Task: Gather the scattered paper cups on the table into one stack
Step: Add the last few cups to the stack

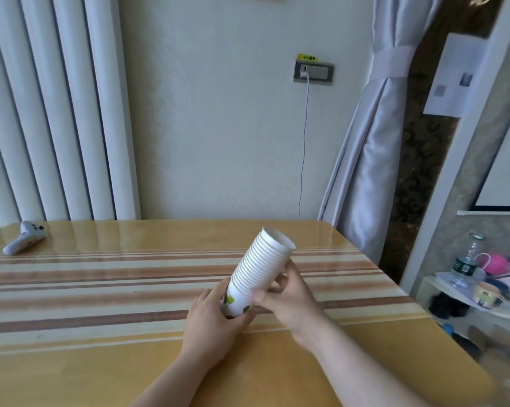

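Together, both hands held one stack of paper cups (258, 270) above the table (101, 289). The stack was tilted, its open rims pointing up and to the right, away from the person, and its base toward the wrists. The left hand (211, 320) was wrapped around the bottom cup, which bore green leaf prints, with the thumb on the near side and the fingers curled under the base. The right hand (289, 298) gripped the stack's right side, thumb pressed across the lower rims and fingertips reaching up along the white ribbed edges. No loose cups lay on the striped cloth of the table.

Far off at the table's left back corner rested a white controller (24, 237), well apart from the hands. Behind the table, a cable (303, 148) hung from a wall socket (314, 72), beside a tied grey curtain (374, 148).
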{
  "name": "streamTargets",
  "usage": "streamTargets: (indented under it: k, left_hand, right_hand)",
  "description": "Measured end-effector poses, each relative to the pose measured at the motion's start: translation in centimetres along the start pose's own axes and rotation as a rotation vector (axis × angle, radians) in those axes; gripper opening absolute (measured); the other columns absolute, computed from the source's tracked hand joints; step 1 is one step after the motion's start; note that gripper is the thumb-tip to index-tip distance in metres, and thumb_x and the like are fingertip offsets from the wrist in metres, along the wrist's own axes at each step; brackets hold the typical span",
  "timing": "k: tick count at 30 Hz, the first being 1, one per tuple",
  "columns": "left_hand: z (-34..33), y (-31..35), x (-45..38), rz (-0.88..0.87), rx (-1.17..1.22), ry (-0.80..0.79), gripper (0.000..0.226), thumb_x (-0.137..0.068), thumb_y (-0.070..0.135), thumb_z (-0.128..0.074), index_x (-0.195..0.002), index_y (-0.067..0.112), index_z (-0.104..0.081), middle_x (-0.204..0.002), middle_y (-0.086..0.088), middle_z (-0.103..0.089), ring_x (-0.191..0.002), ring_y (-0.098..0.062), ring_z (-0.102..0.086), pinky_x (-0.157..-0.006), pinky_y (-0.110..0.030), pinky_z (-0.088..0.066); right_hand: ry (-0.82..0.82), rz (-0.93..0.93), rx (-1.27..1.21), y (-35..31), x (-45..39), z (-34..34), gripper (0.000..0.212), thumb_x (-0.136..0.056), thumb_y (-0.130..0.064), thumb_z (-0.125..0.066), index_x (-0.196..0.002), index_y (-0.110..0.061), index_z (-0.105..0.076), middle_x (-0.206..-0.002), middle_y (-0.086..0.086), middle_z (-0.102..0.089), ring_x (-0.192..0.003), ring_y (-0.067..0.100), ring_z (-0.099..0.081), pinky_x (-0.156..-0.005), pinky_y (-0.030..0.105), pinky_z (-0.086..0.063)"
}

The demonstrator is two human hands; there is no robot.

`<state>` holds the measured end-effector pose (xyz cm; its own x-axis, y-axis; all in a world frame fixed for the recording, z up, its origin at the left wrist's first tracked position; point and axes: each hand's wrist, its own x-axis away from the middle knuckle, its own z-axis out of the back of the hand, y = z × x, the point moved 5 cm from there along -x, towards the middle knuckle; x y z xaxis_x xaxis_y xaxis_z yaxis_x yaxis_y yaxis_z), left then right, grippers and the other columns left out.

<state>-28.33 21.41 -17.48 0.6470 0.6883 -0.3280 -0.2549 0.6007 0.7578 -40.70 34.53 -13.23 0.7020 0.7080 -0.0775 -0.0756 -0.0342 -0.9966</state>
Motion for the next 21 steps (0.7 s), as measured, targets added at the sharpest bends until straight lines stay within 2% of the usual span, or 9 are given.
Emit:
streamTargets:
  k: [3,5,6,10,15,19,21]
  left_hand:
    - [0.0,-0.3,-0.5,0.072,0.021,-0.061,0.037,-0.070,0.049,-0.073,-0.106,0.045,-0.063,-0.088,0.019,-0.075,-0.084,-0.006,-0.068,-0.070,-0.031,-0.057]
    - [0.2,-0.3,-1.2,0.128,0.062,-0.128,0.033,-0.073,0.043,-0.076,-0.103,0.044,-0.065,-0.087,0.018,-0.079,-0.077,-0.005,-0.073,-0.058,-0.025,-0.057]
    - [0.6,-0.4,-1.8,0.141,0.075,-0.150,0.034,-0.072,0.044,-0.078,-0.104,0.044,-0.066,-0.088,0.019,-0.080,-0.078,-0.004,-0.074,-0.058,-0.024,-0.057]
    - [2.8,-1.2,-4.5,0.167,0.020,-0.145,0.057,-0.057,0.051,-0.087,-0.109,0.044,-0.066,-0.094,0.024,-0.080,-0.092,-0.003,-0.073,-0.076,-0.032,-0.059]
    - [3.8,-3.6,-6.4,0.177,-0.149,-0.120,0.056,-0.061,0.068,-0.071,-0.111,0.047,-0.057,-0.094,0.025,-0.076,-0.098,-0.013,-0.072,-0.088,-0.044,-0.061]
    - [3.4,-5.1,-6.2,0.160,-0.276,-0.119,0.062,-0.065,0.076,-0.064,-0.118,0.045,-0.056,-0.101,0.022,-0.076,-0.111,-0.023,-0.065,-0.097,-0.047,-0.052]
    - [3.3,-5.0,-6.2,0.147,-0.317,-0.139,0.061,-0.065,0.077,-0.061,-0.115,0.042,-0.058,-0.102,0.021,-0.076,-0.113,-0.027,-0.064,-0.098,-0.046,-0.051]
  right_hand:
    - [0.028,-0.034,0.188,1.8,0.3,-2.8,0.065,-0.070,-0.028,-0.089,-0.124,-0.047,-0.059,-0.116,-0.016,-0.078,-0.106,0.000,-0.074,-0.091,0.039,-0.066]
    - [0.079,-0.015,0.262,1.6,-0.5,-3.8,0.067,-0.063,-0.040,-0.090,-0.121,-0.050,-0.057,-0.112,-0.022,-0.076,-0.101,-0.004,-0.073,-0.089,0.036,-0.065]
    - [0.084,-0.001,0.277,1.3,-1.1,-4.2,0.069,-0.063,-0.042,-0.090,-0.122,-0.051,-0.056,-0.112,-0.026,-0.074,-0.100,-0.003,-0.073,-0.089,0.036,-0.065]
    - [0.052,0.037,0.287,0.6,-3.4,-6.3,0.072,-0.066,-0.039,-0.093,-0.127,-0.048,-0.056,-0.115,-0.025,-0.071,-0.101,0.001,-0.073,-0.085,0.035,-0.066]
    - [-0.005,0.064,0.346,1.5,-5.7,-8.5,0.082,-0.069,-0.039,-0.092,-0.140,-0.050,-0.051,-0.118,-0.027,-0.070,-0.112,0.005,-0.070,-0.091,0.033,-0.062]
    - [0.008,0.045,0.385,2.8,-6.0,-8.8,0.080,-0.067,-0.044,-0.088,-0.139,-0.048,-0.053,-0.121,-0.028,-0.070,-0.104,0.000,-0.072,-0.090,0.037,-0.064]
    - [0.011,0.047,0.402,2.9,-6.0,-8.7,0.078,-0.068,-0.044,-0.088,-0.139,-0.046,-0.054,-0.123,-0.028,-0.070,-0.103,0.000,-0.073,-0.090,0.038,-0.064]
